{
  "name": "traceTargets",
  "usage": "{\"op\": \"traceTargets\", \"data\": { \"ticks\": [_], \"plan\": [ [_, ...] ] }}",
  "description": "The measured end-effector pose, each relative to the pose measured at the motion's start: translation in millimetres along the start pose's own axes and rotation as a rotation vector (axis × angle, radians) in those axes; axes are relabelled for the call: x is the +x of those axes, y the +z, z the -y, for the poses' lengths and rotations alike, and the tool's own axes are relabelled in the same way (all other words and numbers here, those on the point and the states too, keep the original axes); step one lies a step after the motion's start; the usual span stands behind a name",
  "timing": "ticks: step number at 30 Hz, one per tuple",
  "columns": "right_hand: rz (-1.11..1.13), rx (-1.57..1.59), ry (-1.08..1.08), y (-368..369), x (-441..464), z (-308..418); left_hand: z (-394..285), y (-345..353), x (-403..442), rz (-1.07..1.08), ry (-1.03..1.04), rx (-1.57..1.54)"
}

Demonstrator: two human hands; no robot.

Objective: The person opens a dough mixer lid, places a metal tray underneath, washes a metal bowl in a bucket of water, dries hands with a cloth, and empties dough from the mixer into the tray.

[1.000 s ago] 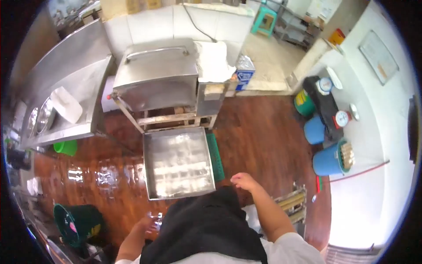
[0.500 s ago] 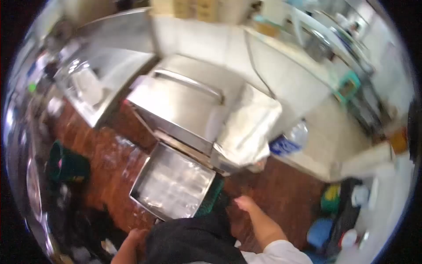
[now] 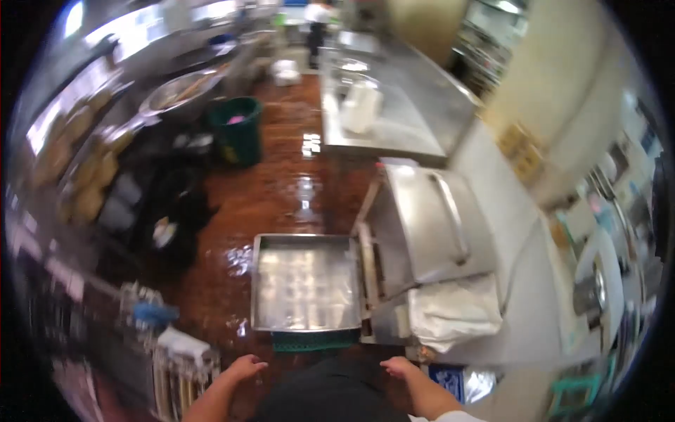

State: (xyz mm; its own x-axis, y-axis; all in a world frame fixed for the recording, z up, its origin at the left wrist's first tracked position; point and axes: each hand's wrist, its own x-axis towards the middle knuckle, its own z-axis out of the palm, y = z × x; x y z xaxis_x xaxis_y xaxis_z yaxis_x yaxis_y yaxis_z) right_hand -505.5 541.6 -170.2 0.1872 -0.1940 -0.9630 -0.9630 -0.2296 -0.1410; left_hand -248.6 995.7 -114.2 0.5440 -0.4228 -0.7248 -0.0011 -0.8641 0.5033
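Low in the head view, my left hand (image 3: 247, 366) is held out over the wet floor at the left of the dark apron (image 3: 320, 390). Its fingers look curled together, and nothing shows in them. On the apron's other side, my right hand (image 3: 399, 366) is also closed, with no object visible in it. In front of both hands lies a shallow square metal tray (image 3: 306, 288) with a shiny bottom. A green crate (image 3: 316, 340) shows under its near edge. Neither hand touches the tray. Blur hides finger detail.
A steel cabinet with a handle (image 3: 439, 225) stands right of the tray, a white cloth or bag (image 3: 453, 313) beside it. A steel counter (image 3: 401, 133) is ahead. A green bin (image 3: 235, 130) and rack (image 3: 186, 373) are at left. A person (image 3: 318, 28) stands far off.
My view has swung left, so the cabinet now lies on the right and the aisle shows ahead. Both hands now show at similar height on either side of the apron.
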Motion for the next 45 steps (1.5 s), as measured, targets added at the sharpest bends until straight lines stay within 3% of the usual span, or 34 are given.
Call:
{"op": "traceTargets", "data": {
  "ticks": [3, 6, 8, 9, 11, 12, 13, 14, 15, 18, 19, 21, 22, 23, 25, 28, 30, 35, 45],
  "plan": [
    [-0.127, 0.203, -0.055, 2.2, -27.8, 19.3, 41.1, 53.4, -21.5, -0.137, -0.011, -0.024],
    [-0.106, 0.152, -0.026, 12.1, -30.1, 37.6, 50.8, 109.2, -97.9, -0.278, -0.204, -0.293],
    [-0.005, 0.007, -0.044, 26.6, -16.1, 49.1, 61.9, 142.8, -152.9, -0.317, -0.28, -0.426],
    [0.153, 0.119, -0.037, 29.6, 4.8, 51.6, 76.2, 158.0, -178.4, -0.28, -0.277, -0.42],
    [0.06, -0.094, -0.184, 76.0, -53.8, 97.6, 97.9, 210.9, -213.3, -0.196, -0.236, -0.428],
    [0.014, -0.198, -0.251, 101.1, -83.2, 103.3, 115.6, 246.4, -225.5, -0.244, -0.33, -0.453],
    [0.115, -0.232, -0.291, 114.3, -76.6, 104.8, 121.6, 273.3, -249.9, -0.408, -0.404, -0.506],
    [0.225, -0.258, -0.329, 127.3, -61.4, 112.3, 127.0, 294.0, -273.6, -0.392, -0.582, -0.588],
    [0.252, -0.371, -0.362, 149.2, -51.2, 110.5, 120.4, 320.3, -306.7, -0.582, -0.733, -0.689],
    [0.208, -0.378, -0.26, 196.2, 6.8, 101.9, 148.0, 412.7, -356.3, -0.363, -0.773, -0.808],
    [0.187, -0.38, -0.278, 211.1, 27.2, 94.2, 154.6, 422.0, -378.5, -0.387, -0.795, -0.754],
    [0.132, -1.036, -0.653, 251.8, -12.9, 86.9, 154.1, 439.9, -396.4, -0.444, -0.806, -0.686],
    [0.094, -1.364, -0.841, 279.9, -59.2, 88.1, 157.0, 436.7, -401.2, -0.531, -0.783, -0.743],
    [0.083, -1.347, -0.689, 313.2, -107.0, 88.5, 166.1, 424.5, -406.6, -0.619, -0.759, -0.797],
    [-0.037, -1.596, -0.975, 382.6, -188.9, 94.1, 188.4, 399.4, -414.7, -0.751, -0.702, -0.857],
    [-0.127, -1.57, -1.401, 483.9, -250.9, 109.9, 216.0, 341.6, -448.7, -0.801, -0.552, -0.845],
    [-0.19, -1.563, -1.641, 550.6, -293.9, 121.6, 253.4, 327.6, -466.4, -0.965, -0.471, -0.669],
    [-0.138, -1.474, -1.761, 699.7, -377.0, 153.2, 324.5, 265.8, -569.0, -1.013, -0.451, -0.521],
    [-0.185, -1.398, -1.82, 799.3, -395.1, 203.4, 437.7, 163.8, -604.4, -1.137, -0.256, -0.439]
  ]
}}
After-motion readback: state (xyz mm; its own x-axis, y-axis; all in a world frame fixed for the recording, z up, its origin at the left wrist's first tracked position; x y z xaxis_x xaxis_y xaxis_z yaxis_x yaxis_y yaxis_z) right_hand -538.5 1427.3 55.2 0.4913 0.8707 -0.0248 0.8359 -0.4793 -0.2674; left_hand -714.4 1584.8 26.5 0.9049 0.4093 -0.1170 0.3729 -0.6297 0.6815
